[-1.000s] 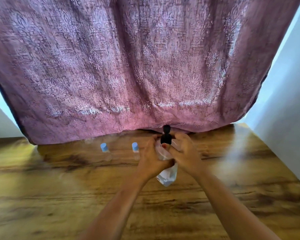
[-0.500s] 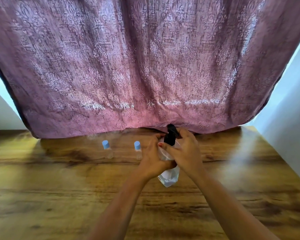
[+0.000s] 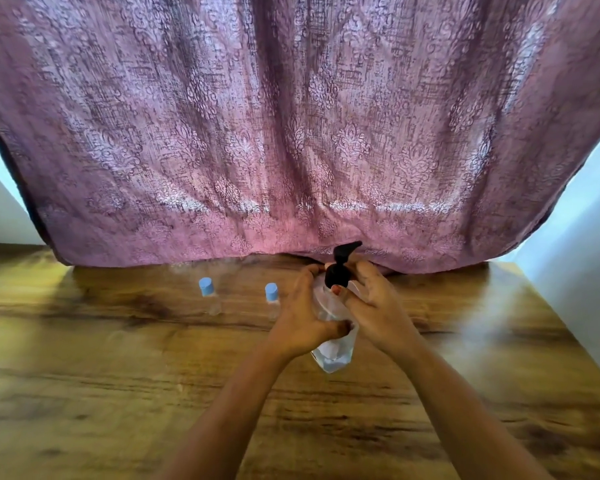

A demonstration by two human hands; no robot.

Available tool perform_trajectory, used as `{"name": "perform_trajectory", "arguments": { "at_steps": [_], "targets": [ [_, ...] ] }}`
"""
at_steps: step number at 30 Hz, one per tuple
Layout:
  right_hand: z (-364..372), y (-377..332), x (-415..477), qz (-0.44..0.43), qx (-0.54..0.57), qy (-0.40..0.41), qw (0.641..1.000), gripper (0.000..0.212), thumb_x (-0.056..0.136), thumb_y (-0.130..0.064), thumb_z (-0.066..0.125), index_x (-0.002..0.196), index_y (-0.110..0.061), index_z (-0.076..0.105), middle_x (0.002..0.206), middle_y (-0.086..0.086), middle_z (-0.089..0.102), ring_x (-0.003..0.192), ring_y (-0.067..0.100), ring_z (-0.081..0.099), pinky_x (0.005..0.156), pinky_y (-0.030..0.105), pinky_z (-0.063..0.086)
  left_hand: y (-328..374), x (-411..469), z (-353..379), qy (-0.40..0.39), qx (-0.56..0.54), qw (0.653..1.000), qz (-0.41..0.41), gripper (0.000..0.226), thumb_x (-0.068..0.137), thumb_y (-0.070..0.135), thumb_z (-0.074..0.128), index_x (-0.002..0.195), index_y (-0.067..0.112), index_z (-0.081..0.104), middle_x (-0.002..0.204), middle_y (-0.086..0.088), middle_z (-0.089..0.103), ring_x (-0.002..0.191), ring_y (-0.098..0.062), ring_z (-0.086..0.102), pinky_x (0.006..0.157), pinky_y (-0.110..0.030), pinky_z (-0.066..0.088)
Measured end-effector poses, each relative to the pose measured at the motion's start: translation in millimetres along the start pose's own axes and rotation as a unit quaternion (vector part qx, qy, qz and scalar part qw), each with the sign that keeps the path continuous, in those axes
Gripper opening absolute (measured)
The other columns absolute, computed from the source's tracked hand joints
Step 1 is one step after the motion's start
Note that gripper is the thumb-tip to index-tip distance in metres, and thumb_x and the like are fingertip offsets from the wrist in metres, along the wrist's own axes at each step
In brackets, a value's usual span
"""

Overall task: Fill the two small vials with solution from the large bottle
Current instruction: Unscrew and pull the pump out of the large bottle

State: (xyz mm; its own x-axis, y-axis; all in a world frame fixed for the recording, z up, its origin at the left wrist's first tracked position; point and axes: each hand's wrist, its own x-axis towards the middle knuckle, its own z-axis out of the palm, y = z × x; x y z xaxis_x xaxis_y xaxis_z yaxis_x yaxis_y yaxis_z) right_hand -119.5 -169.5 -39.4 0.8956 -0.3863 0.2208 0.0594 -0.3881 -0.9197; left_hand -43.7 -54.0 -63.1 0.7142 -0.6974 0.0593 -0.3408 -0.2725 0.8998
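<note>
Large bottle point(image 3: 333, 351): clear, black pump top on, tilted, left hand point(image 3: 302, 323) round the body, right hand point(image 3: 374, 306) at the pump collar. Left vial point(image 3: 208, 296) and right vial point(image 3: 272, 299): clear, blue caps on, upright side by side on the table point(image 3: 118, 375), just left of the bottle.

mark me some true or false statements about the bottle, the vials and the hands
1. The left vial and the right vial both have blue caps on. True.
2. The large bottle lies on its side on the table. False: the left hand grips its body and holds it pump end up.
3. Both vials stand on the person's left of the large bottle. True.
4. The pump on the large bottle is white. False: it is black.
5. The right hand pinches a vial. False: its fingers are at the pump's collar, and neither hand touches a vial.
</note>
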Motion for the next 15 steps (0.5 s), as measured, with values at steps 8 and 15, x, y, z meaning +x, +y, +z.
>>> {"name": "perform_trajectory", "arguments": {
  "at_steps": [8,15],
  "targets": [
    [1.0,-2.6,-1.9,0.010,0.012,0.010,1.000,0.039,0.085,-0.024,0.066,0.121,-0.018,0.052,0.113,-0.005,0.064,0.110,0.006,0.059,0.098,0.034,0.047,-0.9,0.5,0.5,0.004,0.004,1.000,0.018,0.079,0.063,0.030,0.077,0.129,0.026,0.035,0.114,0.020,0.051,0.105,0.006,0.051,0.078,-0.015,0.044],
    [14.2,-11.0,-0.5,-0.027,-0.164,0.126,0.978,0.048,0.074,-0.040,0.074,0.114,-0.018,0.058,0.112,-0.005,0.055,0.102,0.005,0.048,0.084,0.013,0.038,-0.7,4.5,1.5,-0.004,0.000,1.000,0.000,0.078,0.057,0.033,0.079,0.122,0.029,0.036,0.118,0.011,0.054,0.110,-0.011,0.054,0.093,-0.040,0.050]
  ]
}}
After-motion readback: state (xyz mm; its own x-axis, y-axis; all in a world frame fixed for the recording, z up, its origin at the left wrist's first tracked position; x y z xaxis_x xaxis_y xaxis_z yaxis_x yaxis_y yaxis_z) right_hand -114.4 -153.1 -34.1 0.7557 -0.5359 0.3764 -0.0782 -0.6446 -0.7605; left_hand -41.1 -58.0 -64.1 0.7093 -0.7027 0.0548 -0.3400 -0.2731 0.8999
